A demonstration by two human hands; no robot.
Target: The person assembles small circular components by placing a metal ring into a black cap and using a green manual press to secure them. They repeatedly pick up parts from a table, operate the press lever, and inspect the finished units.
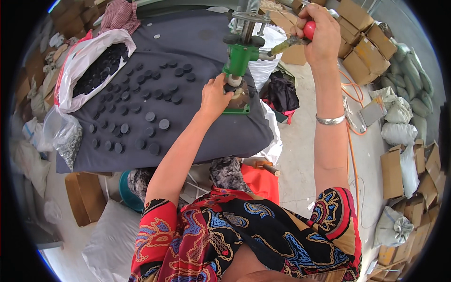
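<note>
**No Lettering Could Be Read**

No words, numbers, labels or signs were legible. Any print on the cardboard boxes (pixel 366 58) along the right was too small and blurred to make out, as was any on the pale sack (pixel 394 226) near them. The green press (pixel 237 58) showed no readable marking either.

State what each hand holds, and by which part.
The right hand holds the green metal press by the round red knob on its lever. Whether the left hand holds anything cannot be told.
</note>
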